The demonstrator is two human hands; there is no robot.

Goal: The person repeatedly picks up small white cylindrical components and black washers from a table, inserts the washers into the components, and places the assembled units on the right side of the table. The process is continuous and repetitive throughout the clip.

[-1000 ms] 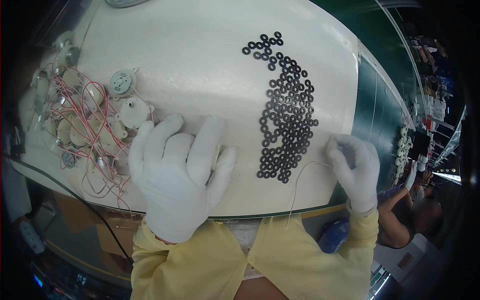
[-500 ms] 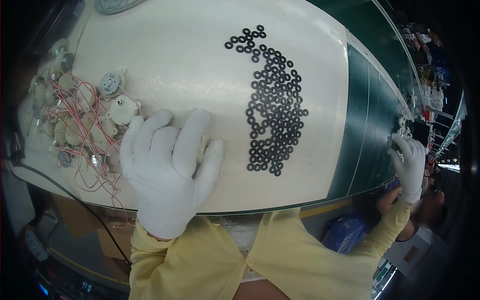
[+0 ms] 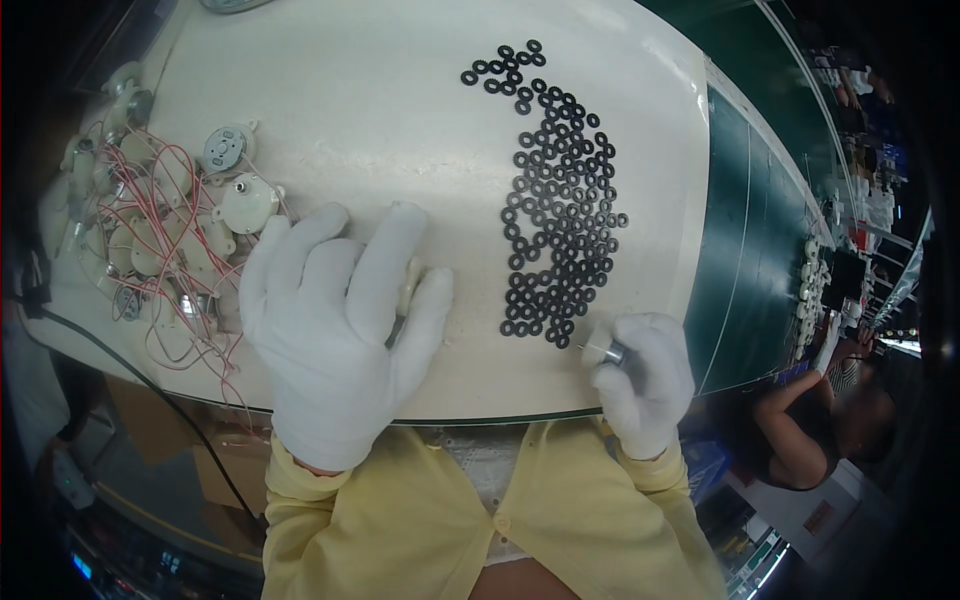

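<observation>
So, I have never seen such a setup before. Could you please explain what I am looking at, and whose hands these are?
There is no machine here: a person wearing white gloves is working. The camera sits on their head and looks down; its wide lens bends straight edges.

On the white table lie many small black rings, loosely spread. At the left is a pile of pale, round motor-like parts with tangled red and white wires.

The right hand holds a small part with a silver body. The left hand has a pale piece between thumb and forefinger, mostly hidden.
</observation>
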